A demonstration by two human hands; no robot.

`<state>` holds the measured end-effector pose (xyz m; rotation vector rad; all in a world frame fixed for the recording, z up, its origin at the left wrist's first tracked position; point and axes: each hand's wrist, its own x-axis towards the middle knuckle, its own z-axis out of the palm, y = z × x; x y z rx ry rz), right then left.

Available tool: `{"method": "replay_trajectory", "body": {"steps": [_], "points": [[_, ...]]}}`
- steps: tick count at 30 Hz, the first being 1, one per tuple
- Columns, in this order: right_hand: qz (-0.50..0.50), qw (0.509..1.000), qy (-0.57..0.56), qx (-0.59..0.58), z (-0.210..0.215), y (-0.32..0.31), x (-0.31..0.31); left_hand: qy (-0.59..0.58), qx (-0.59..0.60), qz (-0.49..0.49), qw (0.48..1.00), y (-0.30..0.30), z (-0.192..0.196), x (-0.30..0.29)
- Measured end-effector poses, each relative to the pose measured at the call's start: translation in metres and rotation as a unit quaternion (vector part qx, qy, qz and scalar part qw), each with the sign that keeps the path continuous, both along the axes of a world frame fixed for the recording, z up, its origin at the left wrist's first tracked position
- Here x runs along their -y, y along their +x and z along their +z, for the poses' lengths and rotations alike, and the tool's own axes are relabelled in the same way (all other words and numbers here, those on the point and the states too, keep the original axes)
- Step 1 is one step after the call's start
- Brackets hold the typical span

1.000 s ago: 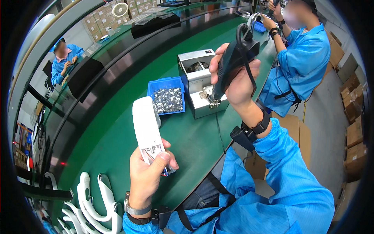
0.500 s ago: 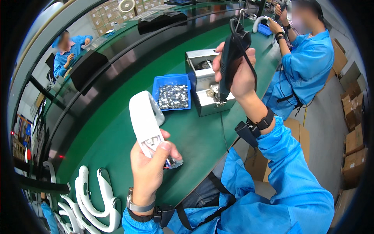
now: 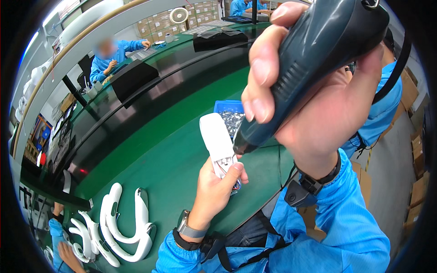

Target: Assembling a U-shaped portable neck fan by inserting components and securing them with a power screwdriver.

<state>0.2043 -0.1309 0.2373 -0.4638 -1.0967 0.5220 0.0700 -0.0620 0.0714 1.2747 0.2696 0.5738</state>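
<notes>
My right hand (image 3: pixel 318 104) is wrapped round a dark electric screwdriver (image 3: pixel 296 68), whose tip points down at the white curved plastic housing (image 3: pixel 214 132). My left hand (image 3: pixel 216 189) grips that housing near its lower end, thumb on top beside an opening with metal parts and wires. The screwdriver tip is at the edge of this opening; whether it touches a screw is too small to tell. Behind the housing, a blue tray (image 3: pixel 227 107) of small metal pieces is partly hidden.
Several white curved housings (image 3: pixel 141 214) lie on the green table (image 3: pixel 168 182) at the lower left. A dark conveyor edge (image 3: pixel 173 82) runs behind. One co-worker (image 3: pixel 111 54) sits across the line, another (image 3: pixel 387 104) stands at right. Another person's hand (image 3: pixel 70 257) shows at lower left.
My right hand has brought the screwdriver from above the metal box down to the housing's opening. The housing in my left hand appears farther right in the picture.
</notes>
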Motion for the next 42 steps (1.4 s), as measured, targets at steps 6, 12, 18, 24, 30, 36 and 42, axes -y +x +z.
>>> {"method": "replay_trajectory", "body": {"steps": [6, 12, 18, 24, 30, 36, 42], "points": [[0.059, 0.991, 0.089, 0.086, -0.018, -0.010, -0.017, 0.005, -0.011, -0.007, 1.000, -0.001, -0.003, -0.003], [0.028, 0.998, -0.002, 0.050, -0.031, -0.003, -0.022, 0.004, -0.015, -0.013, 1.000, -0.003, 0.000, -0.003], [0.034, 0.999, -0.007, 0.030, -0.032, -0.014, -0.028, -0.003, -0.013, -0.001, 1.000, -0.001, -0.003, -0.002], [0.054, 0.998, -0.020, 0.012, -0.026, -0.030, -0.039, 0.005, -0.013, 0.002, 1.000, -0.002, -0.003, -0.003], [0.077, 0.995, -0.046, 0.046, -0.027, -0.028, -0.032, 0.019, -0.034, -0.016, 0.999, -0.001, 0.002, -0.004], [-0.016, 0.991, -0.101, 0.085, -0.031, -0.025, -0.029, 0.003, -0.024, 0.031, 0.999, 0.000, -0.003, 0.003], [-0.217, 0.970, 0.032, 0.101, -0.036, 0.028, -0.030, 0.025, 0.010, 0.094, 0.995, -0.028, 0.001, -0.013]]}}
